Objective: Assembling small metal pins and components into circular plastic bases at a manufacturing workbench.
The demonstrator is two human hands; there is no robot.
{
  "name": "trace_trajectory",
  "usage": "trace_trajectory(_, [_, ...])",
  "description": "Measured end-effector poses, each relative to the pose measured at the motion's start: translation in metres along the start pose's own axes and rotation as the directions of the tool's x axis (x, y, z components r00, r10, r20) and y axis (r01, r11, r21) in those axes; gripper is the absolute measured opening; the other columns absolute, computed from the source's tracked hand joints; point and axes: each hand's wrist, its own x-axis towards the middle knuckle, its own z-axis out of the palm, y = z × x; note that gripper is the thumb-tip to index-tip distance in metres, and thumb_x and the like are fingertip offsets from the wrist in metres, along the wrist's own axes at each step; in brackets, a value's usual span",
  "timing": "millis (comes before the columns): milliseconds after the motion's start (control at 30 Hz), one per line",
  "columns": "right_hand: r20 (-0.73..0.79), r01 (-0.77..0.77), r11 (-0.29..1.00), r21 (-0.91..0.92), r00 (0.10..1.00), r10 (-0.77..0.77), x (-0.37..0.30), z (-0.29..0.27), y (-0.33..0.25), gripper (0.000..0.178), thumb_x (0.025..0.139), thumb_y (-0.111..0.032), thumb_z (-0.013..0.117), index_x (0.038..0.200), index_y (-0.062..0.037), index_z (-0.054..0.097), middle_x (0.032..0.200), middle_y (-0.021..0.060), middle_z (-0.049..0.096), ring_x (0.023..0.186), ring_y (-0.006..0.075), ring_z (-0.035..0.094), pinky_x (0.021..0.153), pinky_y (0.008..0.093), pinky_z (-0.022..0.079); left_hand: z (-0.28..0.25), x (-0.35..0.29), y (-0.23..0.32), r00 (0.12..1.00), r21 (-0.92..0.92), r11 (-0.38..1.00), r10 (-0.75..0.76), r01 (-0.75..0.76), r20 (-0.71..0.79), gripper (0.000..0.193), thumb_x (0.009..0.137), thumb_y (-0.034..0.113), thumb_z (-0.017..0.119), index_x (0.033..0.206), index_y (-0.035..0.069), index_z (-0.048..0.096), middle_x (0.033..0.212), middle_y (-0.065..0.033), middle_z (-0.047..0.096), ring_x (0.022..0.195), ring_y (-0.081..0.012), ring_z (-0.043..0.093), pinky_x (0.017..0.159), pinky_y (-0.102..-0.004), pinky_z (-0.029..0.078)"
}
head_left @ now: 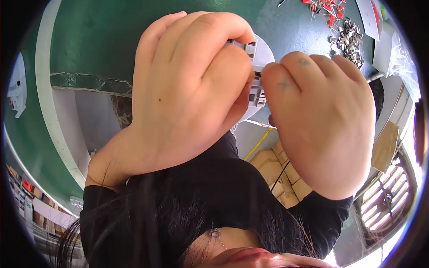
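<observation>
In the upper middle of the frame, a round grey plastic part [267, 50] shows between the two hands, mostly covered by the left hand [192, 85]. Both the left and the right hand [321, 111] are curled; their fingertips are largely hidden, so I cannot tell what either grips. At upper right, loose red pieces [330, 9] and metal pieces [351, 42] lie on the green desk [98, 40]. Lower centre, cardboard boxes [269, 161] are partly hidden, contents unseen.
</observation>
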Motion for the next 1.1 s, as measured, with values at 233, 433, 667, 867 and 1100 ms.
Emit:
trace_trajectory(233, [-0.129,-0.15,0.836,0.528,0.959,0.254,-0.026,0.032,0.008,0.019,0.066,-0.007,0.08,0.081,-0.0069,0.068,0.081,0.005,0.067,0.07,0.0232,0.063,0.064,0.0344,0.047,0.003,-0.001,-0.003,0.999,-0.036,0.999,0.024,-0.026,-0.035,0.024,0.064,-0.006,0.076,0.081,0.005,0.063,0.114,-0.0116,0.063,0.095,-0.028,0.062,0.078,-0.035,0.051])
trace_trajectory(433, [-0.197,-0.144,0.834,0.532,0.937,0.288,-0.03,0.037,0.009,0.017,0.072,-0.01,0.079,0.088,-0.0087,0.072,0.083,0.0039,0.069,0.066,0.0226,0.06,0.061,0.0337,0.045,0.002,0.004,-0.006,0.999,-0.037,0.998,0.045,-0.046,-0.009,0.025,0.064,-0.008,0.076,0.081,0.005,0.063,0.114,-0.0123,0.063,0.097,-0.029,0.062,0.078,-0.0349,0.051])
trace_trajectory(667, [-0.204,-0.185,0.918,-0.351,0.972,0.117,-0.045,0.041,-0.023,0.027,0.087,-0.024,0.07,0.114,-0.0199,0.074,0.078,-0.0015,0.068,0.057,0.0121,0.05,0.059,0.0275,0.037,-0.002,0.006,-0.004,0.999,-0.018,0.999,0.034,-0.034,0.02,0.022,0.068,-0.005,0.075,0.082,0.007,0.063,0.114,-0.0104,0.064,0.096,-0.0294,0.063,0.09,-0.0428,0.049])
trace_trajectory(867, [-0.418,0.298,0.334,0.894,0.824,0.383,-0.051,0.034,0.005,0.025,0.098,-0.043,0.06,0.092,-0.0201,0.067,0.064,-0.0042,0.052,0.052,0.0092,0.039,0.057,0.0277,0.028,-0.007,0.009,0.001,0.997,0.037,0.998,0.049,-0.051,0.065,0.029,0.067,0.001,0.078,0.088,0.009,0.061,0.12,-0.0098,0.062,0.103,-0.0305,0.061,0.097,-0.0482,0.045])
trace_trajectory(1100, [-0.367,0.677,-0.224,0.701,0.612,0.701,-0.026,0.057,-0.026,0.049,0.1,-0.059,0.05,0.074,-0.0172,0.046,0.058,-0.0043,0.038,0.048,0.0101,0.027,0.053,0.0298,0.021,-0.021,0.009,0.013,0.974,0.116,0.993,0.007,-0.034,0.227,0.044,0.063,0.008,0.083,0.099,0.012,0.059,0.131,-0.0098,0.058,0.115,-0.0329,0.056,0.103,-0.0534,0.04])
